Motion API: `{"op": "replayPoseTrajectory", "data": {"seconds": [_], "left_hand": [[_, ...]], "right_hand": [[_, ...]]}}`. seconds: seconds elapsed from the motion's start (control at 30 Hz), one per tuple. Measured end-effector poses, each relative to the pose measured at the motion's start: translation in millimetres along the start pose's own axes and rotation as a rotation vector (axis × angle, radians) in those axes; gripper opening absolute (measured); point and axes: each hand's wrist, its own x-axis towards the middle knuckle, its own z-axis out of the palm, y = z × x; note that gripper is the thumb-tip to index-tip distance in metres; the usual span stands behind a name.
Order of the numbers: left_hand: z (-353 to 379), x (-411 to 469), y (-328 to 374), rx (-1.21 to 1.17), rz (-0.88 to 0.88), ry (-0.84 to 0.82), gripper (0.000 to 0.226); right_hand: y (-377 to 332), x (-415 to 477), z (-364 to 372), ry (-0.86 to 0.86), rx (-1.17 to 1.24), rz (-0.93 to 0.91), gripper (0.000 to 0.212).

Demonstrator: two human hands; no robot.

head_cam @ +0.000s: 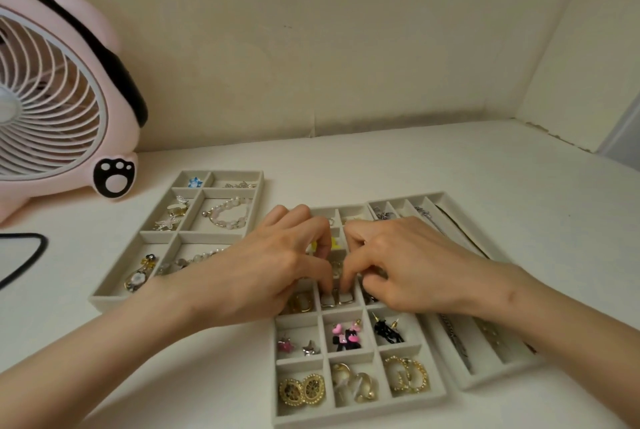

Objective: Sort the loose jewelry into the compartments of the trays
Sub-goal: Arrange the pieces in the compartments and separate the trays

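Two entries: left hand (277,255) and right hand (405,262), fingers bent into a middle compartment of the centre tray (360,411), tips on the rectangular gold earrings (336,300), squaring the pair together, I judge; pinching or merely pressing, I cannot tell.

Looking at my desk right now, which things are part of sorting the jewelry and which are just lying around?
Part of the job: left hand and right hand, fingertips on the rectangular gold earrings; grid tray; left tray; long-slot tray.
Just lying about: pink fan; black cable.
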Motion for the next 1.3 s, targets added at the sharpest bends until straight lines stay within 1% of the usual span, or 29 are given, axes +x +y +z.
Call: {"op": "replayPoseTrajectory", "data": {"seconds": [0.1,0.2,0.27,0.33,0.4,0.53,0.7,0.87,0.97,1.03,1.17,1.3], "left_hand": [[-5,-5,-3,-0.049,-0.018,0.019,0.046],[-12,-18,-10,-0.16,-0.072,0.061,0.049],[-15,-28,-14,-0.198,-0.099,0.046,0.056],[-14,-34,-14,-0.185,-0.101,-0.001,0.06],[-12,-37,-12,-0.149,-0.09,-0.034,0.06],[-10,-36,-11,-0.047,-0.056,-0.032,0.058],[-9,-35,-15,0.019,-0.052,-0.011,0.059],[-9,-34,-15,-0.006,-0.053,0.007,0.059],[-10,-28,-13,-0.076,-0.068,0.035,0.059],[-10,-21,-8,-0.111,-0.067,0.048,0.058],[-9,-4,3,-0.14,-0.05,0.04,0.049],[-6,11,8,-0.162,-0.06,0.053,0.042]], "right_hand": [[1,-1,-3,0.016,0.048,0.015,0.033],[0,0,-5,0.042,0.184,0.025,0.035],[-4,4,-4,0.031,0.238,-0.003,0.035],[-9,8,0,0.006,0.232,-0.033,0.035],[-12,13,5,0.008,0.197,-0.055,0.034],[-13,18,8,0.021,0.193,-0.057,0.032],[-2,11,0,0.05,0.299,0.016,0.034],[18,-6,-10,0.152,0.342,0.083,0.032],[29,-15,-14,0.162,0.295,0.121,0.027],[32,-19,-14,0.124,0.229,0.14,0.024],[24,-24,-11,0.034,0.085,0.156,0.003],[17,-22,-5,0.035,-0.063,0.112,0.012]]}}
